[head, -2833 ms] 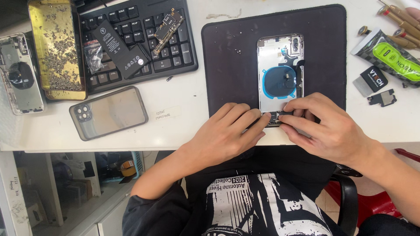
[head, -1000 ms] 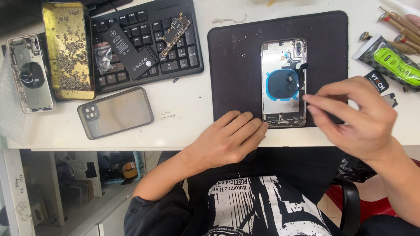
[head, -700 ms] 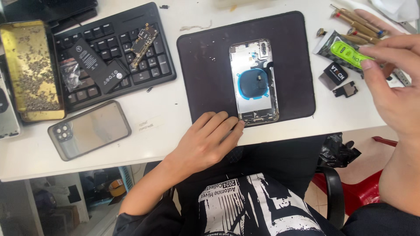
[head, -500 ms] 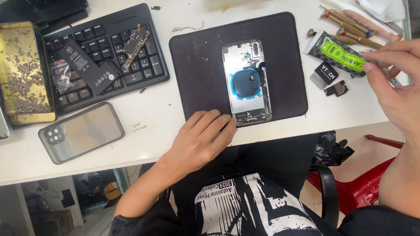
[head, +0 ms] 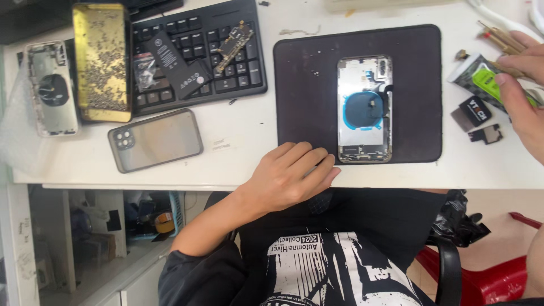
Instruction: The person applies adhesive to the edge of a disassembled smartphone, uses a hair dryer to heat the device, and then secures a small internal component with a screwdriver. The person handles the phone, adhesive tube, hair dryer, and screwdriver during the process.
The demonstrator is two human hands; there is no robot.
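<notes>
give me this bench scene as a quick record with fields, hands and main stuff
left hand: left hand flat on the front edge of the black mat, empty
right hand: right hand at the table's right edge, fingers on a green packet
on mat: opened phone, insides up
left of mat: keyboard, battery on it, gold tray, dark phone

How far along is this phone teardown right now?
Done: the opened phone housing lies on the black mat, and a battery sits on the keyboard. In hand: the right hand is at the green packet; the left hand rests on the mat's corner. Left: housing still open.
</notes>
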